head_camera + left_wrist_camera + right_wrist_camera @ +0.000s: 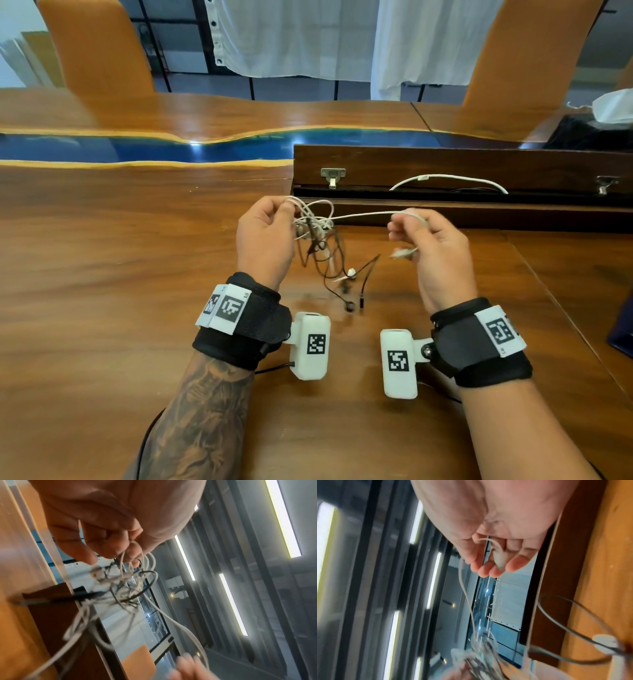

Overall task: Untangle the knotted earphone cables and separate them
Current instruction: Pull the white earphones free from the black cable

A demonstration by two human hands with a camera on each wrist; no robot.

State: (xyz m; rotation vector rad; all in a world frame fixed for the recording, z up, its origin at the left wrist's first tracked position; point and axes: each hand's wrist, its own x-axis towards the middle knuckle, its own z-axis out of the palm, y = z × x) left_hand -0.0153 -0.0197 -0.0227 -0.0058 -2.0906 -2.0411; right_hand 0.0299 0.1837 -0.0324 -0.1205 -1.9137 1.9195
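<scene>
A knot of white and black earphone cables (317, 228) hangs in the air above the wooden table (102, 274). My left hand (265, 236) pinches several white loops at the top of the knot (130, 582). One white strand (363, 216) runs level from the knot to my right hand (428, 240), whose fingers pinch the white cable's plug end (499, 559). Black cable ends with an earbud (349, 306) and a jack (361, 301) dangle down to the table, and a white earbud (351, 273) hangs among them.
A dark wooden box with an open hinged lid (462, 168) lies just behind the hands, with another white cable (448, 178) in it. Two orange chairs (96, 48) stand across the table. A blue resin strip (137, 147) runs across the tabletop.
</scene>
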